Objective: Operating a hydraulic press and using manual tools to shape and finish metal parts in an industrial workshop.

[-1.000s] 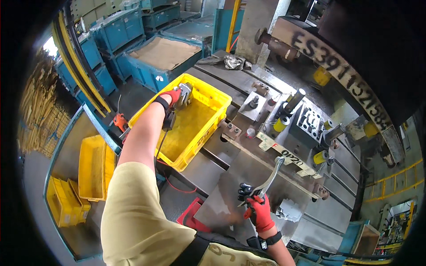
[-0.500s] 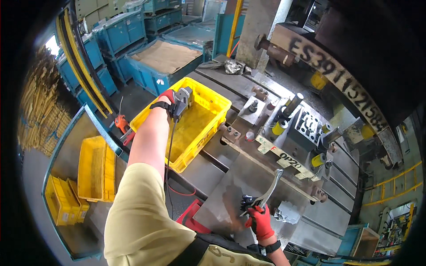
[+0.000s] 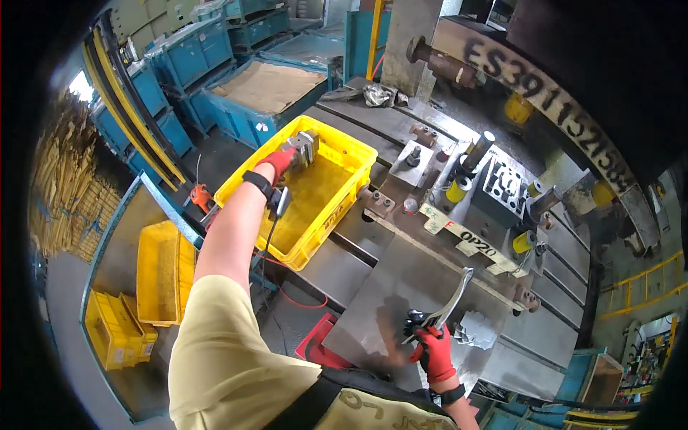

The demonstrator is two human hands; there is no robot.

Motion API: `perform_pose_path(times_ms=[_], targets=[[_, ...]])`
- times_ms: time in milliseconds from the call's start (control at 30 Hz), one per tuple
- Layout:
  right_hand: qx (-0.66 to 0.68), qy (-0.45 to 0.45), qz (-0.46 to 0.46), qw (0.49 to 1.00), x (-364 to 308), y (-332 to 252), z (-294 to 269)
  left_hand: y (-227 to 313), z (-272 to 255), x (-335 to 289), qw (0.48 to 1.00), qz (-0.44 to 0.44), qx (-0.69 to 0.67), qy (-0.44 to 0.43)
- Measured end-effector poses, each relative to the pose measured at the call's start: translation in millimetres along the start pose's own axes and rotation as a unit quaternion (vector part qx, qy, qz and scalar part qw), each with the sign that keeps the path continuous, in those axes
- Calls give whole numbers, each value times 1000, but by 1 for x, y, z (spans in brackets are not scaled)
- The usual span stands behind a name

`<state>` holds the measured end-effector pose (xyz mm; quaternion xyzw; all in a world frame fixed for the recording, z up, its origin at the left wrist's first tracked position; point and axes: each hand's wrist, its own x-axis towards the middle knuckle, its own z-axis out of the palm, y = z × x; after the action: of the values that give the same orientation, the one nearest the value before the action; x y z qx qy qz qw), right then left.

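My left hand (image 3: 277, 163), in a red glove with a dark palm, reaches into the yellow plastic bin (image 3: 333, 231). Its fingers close against a small stack of grey metal parts (image 3: 307, 147) near the bin's far left corner; the fingertips are partly hidden. Low over the flat metal plate (image 3: 373, 315), my right hand (image 3: 435, 352), also red-gloved, is closed around a long, curved silver hand tool (image 3: 456, 299) with a dark lower end. Beside that hand, several thin shiny metal pieces (image 3: 476, 330) lie on the plate.
A press die with yellow-collared posts (image 3: 494, 201) stands to the right, under a heavy overhead beam (image 3: 537, 82). On the left is a blue-edged cart (image 3: 107, 240) holding more yellow bins (image 3: 166, 276). Blue crates (image 3: 247, 132) stack at the back. A red stool-like object (image 3: 315, 342) sits below the table edge.
My left hand and the grey parts have moved slightly right and deeper over the bin. My right hand and its tool have shifted a little right. The whole view has turned slightly.
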<state>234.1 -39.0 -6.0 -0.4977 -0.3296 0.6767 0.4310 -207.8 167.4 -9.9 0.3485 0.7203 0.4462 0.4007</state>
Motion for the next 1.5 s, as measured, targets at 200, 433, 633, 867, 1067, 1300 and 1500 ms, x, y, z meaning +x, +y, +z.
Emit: perform_pose_path(times_ms=[200, 433, 633, 867, 1067, 1300, 1500], targets=[[13, -11, 39, 999, -11, 5, -9, 40, 34, -57, 743, 261, 539, 300], [-29, 34, -12, 999, -21, 9, -16, 35, 36, -27, 657, 208, 677, 259], [-17, 42, -19, 999, -32, -1, -9, 39, 22, -25, 653, 212, 694, 217], [20, 113, -22, 993, -40, 2, -20, 46, -20, -38, 782, 237, 543, 193], [13, 125, -66, 990, -45, -1, -27, 50, -14, -56, 734, 344, 546, 213], [-9, 165, -27, 986, -63, -3, -29, 55, 5, -119, 898, 363, 245, 34], [70, 184, -77, 977, -73, 1, -41, 37, 24, -104, 700, 405, 580, 100]])
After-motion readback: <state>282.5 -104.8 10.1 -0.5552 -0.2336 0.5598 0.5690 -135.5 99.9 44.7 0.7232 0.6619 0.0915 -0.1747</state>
